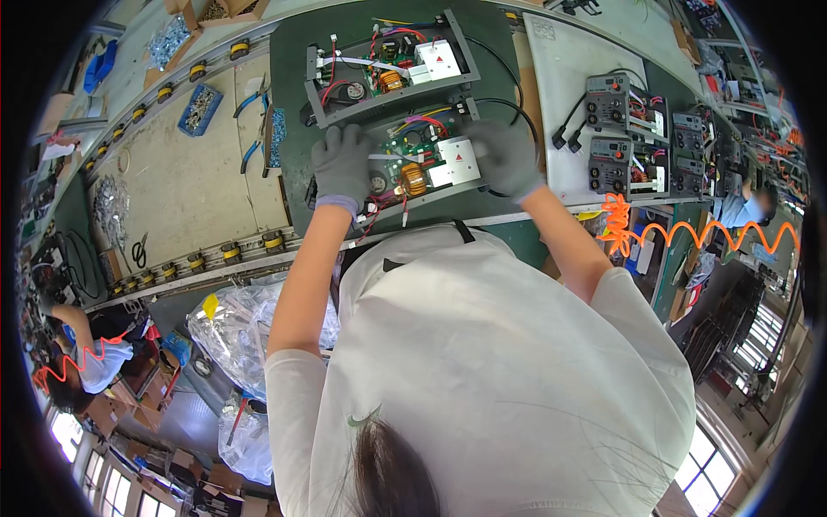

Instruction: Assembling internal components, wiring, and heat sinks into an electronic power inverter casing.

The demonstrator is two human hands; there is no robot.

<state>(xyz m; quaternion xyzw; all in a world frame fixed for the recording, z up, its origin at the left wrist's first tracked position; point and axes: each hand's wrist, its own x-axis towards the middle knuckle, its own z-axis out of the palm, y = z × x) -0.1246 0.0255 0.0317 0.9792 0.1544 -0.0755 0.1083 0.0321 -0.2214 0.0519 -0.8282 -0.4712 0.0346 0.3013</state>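
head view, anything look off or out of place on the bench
Nothing stands out. Both gloved hands, left hand and right hand, rest on the near open chassis, which sits square beside the far chassis on the green mat. No spill or visible damage.

- dark green mat (293,95) on workbench, two open circuit-board chassis (392,65) (413,159) on it
- pliers (251,103), blue screw tray (200,109) on beige bench top (185,185)
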